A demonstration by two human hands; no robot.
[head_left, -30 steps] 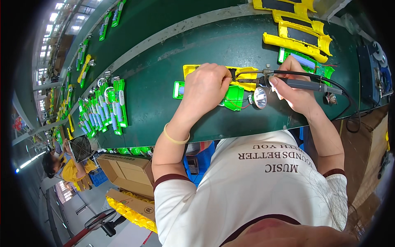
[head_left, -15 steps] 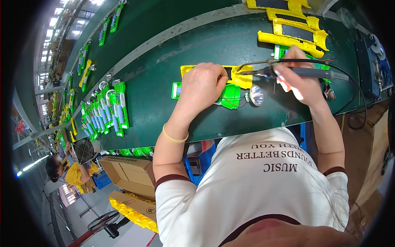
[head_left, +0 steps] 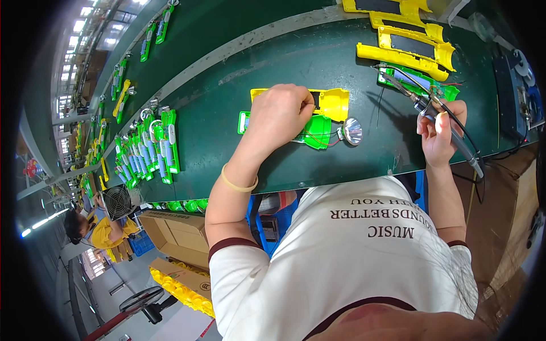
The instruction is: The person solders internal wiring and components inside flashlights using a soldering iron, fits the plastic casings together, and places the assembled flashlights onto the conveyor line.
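My left hand (head_left: 282, 113), its fingers curled and pressed together, lies over a yellow casing half (head_left: 334, 104) and a green casing half (head_left: 319, 135) side by side on the bench. What its fingertips pinch is hidden beneath them. Thin red and dark wires run from the green half to a round silver lamp reflector (head_left: 352, 131). Off to the right, my right hand (head_left: 446, 133) is closed round the handle of a soldering iron (head_left: 467, 152). Its thin tip points up and left, near another green casing half (head_left: 420, 81) with a blue battery cell.
Yellow casing halves (head_left: 406, 45) are stacked at the far right. Several green lamp assemblies (head_left: 147, 145) stand in a row at the left. A blue-black machine (head_left: 512, 85) sits at the right edge. Below are an open carton (head_left: 173, 236) and a fan (head_left: 142, 301); a co-worker (head_left: 102, 230) is at lower left.
My right hand has drawn the soldering iron away from the yellow casing half, back to the right, and tilted it upward. My left hand has stayed nearly in place.
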